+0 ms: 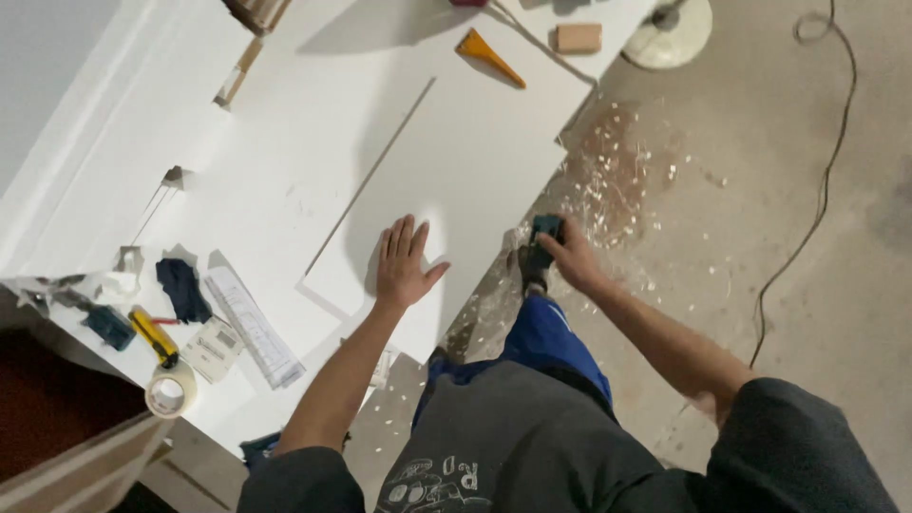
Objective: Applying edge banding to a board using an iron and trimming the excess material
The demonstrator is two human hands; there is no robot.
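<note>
Two hands at work here, and the right hand (pixel 570 255) is the busy one: its fingers are wrapped tight round a small dark teal tool (pixel 543 231), held just off the near edge of the white panel (pixel 475 161), low over the floor (pixel 760 190). What kind of tool it is, the view is too blurred to say. The left hand (pixel 403 266) lies flat on the panel, palm down, fingers spread wide and closed on nothing, pressing the board near its edge. A thin dark line (pixel 370 176) runs slantwise across the panel above that hand.

Below the tool, pale shavings (pixel 608 180) lie scattered over the floor, thickest right beside the panel's edge. The person's blue trouser leg (pixel 546 332) shows between the two arms. A black cable (pixel 817 209) snakes over the floor well to the right.

Out on the counter (pixel 114 142), left of the flat hand, sit a folded printed sheet (pixel 252 323), a dark cloth (pixel 182 290), a yellow knife (pixel 152 334) and a roll of tape (pixel 171 389) at the corner. At the far end of the panel lie an orange wedge (pixel 489 55) and, just beside it, a wooden block (pixel 579 37). A round white base (pixel 670 33) stands on the floor past them.
</note>
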